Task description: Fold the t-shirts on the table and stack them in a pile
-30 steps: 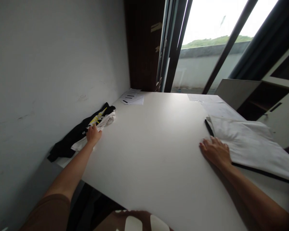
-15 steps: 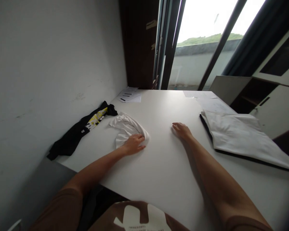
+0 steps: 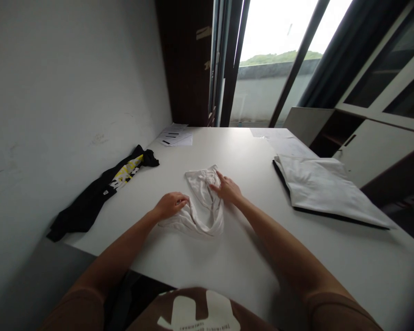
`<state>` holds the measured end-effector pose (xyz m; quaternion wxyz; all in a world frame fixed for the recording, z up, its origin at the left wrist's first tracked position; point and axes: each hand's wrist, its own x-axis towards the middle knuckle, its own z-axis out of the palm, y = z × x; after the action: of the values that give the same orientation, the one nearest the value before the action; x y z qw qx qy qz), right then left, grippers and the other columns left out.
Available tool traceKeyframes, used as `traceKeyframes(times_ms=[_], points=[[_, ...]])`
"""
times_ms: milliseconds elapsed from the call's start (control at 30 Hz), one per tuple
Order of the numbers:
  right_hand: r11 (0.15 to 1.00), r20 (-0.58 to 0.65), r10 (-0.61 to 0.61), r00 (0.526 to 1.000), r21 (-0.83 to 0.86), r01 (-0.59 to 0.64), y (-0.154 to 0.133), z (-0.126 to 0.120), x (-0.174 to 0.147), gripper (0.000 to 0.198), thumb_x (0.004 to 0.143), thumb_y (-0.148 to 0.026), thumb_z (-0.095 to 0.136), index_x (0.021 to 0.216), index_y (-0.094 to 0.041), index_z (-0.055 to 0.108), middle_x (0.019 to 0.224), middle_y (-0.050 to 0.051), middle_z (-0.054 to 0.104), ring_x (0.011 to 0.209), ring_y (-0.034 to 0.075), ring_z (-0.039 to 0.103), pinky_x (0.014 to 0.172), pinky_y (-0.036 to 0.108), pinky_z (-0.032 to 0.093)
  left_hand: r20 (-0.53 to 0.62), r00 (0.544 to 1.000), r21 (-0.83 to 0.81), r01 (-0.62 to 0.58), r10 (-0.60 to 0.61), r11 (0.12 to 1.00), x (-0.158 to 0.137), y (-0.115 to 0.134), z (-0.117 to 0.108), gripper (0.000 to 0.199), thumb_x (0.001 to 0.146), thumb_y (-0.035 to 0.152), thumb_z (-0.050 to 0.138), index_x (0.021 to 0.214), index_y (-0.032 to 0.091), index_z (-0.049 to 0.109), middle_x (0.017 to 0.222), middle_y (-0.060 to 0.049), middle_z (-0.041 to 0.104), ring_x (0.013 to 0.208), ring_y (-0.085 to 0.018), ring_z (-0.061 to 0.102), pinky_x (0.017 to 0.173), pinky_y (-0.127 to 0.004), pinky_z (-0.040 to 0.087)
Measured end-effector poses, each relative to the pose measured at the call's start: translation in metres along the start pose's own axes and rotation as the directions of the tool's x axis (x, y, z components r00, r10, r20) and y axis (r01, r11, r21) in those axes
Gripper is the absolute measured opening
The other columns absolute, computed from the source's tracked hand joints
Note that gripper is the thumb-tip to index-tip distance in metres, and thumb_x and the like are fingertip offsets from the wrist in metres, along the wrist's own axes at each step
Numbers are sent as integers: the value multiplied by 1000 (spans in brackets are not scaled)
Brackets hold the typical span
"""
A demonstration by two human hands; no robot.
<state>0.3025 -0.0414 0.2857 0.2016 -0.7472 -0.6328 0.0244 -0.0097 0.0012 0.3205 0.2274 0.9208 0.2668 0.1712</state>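
A crumpled white garment (image 3: 203,184) lies bunched in a loose curve on the white table (image 3: 248,257); its exact kind cannot be made out. On its left side, the curled fingers of my left hand (image 3: 170,205) are closed on the cloth. My right hand (image 3: 228,189) rests at the upper right edge of the garment, thumb and forefinger apart and touching the fabric. Some of the cloth is hidden under both hands.
Along the left wall lies a black garment (image 3: 89,197) with a yellow and white print. A folded white cloth (image 3: 320,188) with a black layer beneath sits at the right. Papers (image 3: 175,135) lie at the far left corner, and more sheets (image 3: 279,142) at the far right.
The white garment has shifted right and nearer, and its shape has changed. My left hand has moved left to its left side. My right hand has come left from bare table onto the cloth.
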Motion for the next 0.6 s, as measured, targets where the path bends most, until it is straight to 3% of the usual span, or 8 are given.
traceKeyframes(times_ms=[67, 133, 200, 267, 333, 433, 600], points=[[997, -23, -5, 1000, -74, 3, -12, 4, -5, 64, 93, -61, 62, 143, -23, 57, 123, 16, 64, 116, 34, 56, 93, 39, 47, 141, 990, -118, 14, 2, 993, -3, 7, 1, 29, 96, 40, 59, 99, 22, 81, 82, -4, 74, 71, -18, 63, 69, -27, 46], [994, -43, 0, 999, -106, -5, -15, 6, -6, 41, 94, -50, 64, 124, -23, 69, 122, 15, 62, 117, 33, 52, 96, 40, 46, 340, 940, -312, 90, 23, 946, -5, 12, 2, 35, 96, 46, 58, 99, 20, 81, 74, -4, 72, 62, -16, 61, 60, -24, 44], [996, -72, 14, 997, -90, -20, -10, 4, -5, 27, 95, -40, 63, 114, -24, 72, 120, 14, 61, 116, 31, 51, 96, 38, 46, 463, 885, -471, 198, 50, 860, -6, 12, 4, 41, 97, 51, 57, 104, 17, 79, 71, -4, 70, 55, -14, 58, 54, -23, 42], [998, -116, 25, 993, -54, -32, -2, 0, -3, 21, 94, -34, 62, 109, -23, 73, 117, 14, 61, 114, 30, 51, 95, 36, 46, 413, 911, -548, 239, 10, 801, -4, 7, 7, 45, 96, 53, 56, 107, 15, 77, 66, -3, 66, 51, -11, 53, 52, -22, 38], [998, -175, 51, 983, -11, -54, 6, -5, 1, 18, 94, -32, 61, 102, -22, 73, 113, 13, 62, 111, 29, 52, 94, 36, 46, 234, 968, -583, 217, -93, 783, 0, -1, 12, 44, 96, 52, 57, 107, 14, 76, 64, 0, 60, 52, -10, 48, 52, -21, 36], [995, -250, 72, 966, 78, -54, 7, -13, 4, 15, 94, -29, 56, 90, -21, 69, 98, 11, 65, 99, 27, 55, 91, 35, 46, 29, 973, -640, 194, -229, 743, 8, -11, 20, 41, 93, 49, 60, 106, 14, 76, 70, 0, 60, 58, -11, 50, 54, -22, 38], [933, -321, -46, 946, 324, 155, -25, -19, -1, 13, 90, -23, 54, 81, -22, 63, 83, 4, 66, 83, 21, 58, 82, 31, 46, 20, 964, -811, 171, -266, 559, 18, -13, 30, 49, 92, 57, 62, 112, 13, 72, 98, -10, 71, 83, -17, 66, 74, -29, 53]])
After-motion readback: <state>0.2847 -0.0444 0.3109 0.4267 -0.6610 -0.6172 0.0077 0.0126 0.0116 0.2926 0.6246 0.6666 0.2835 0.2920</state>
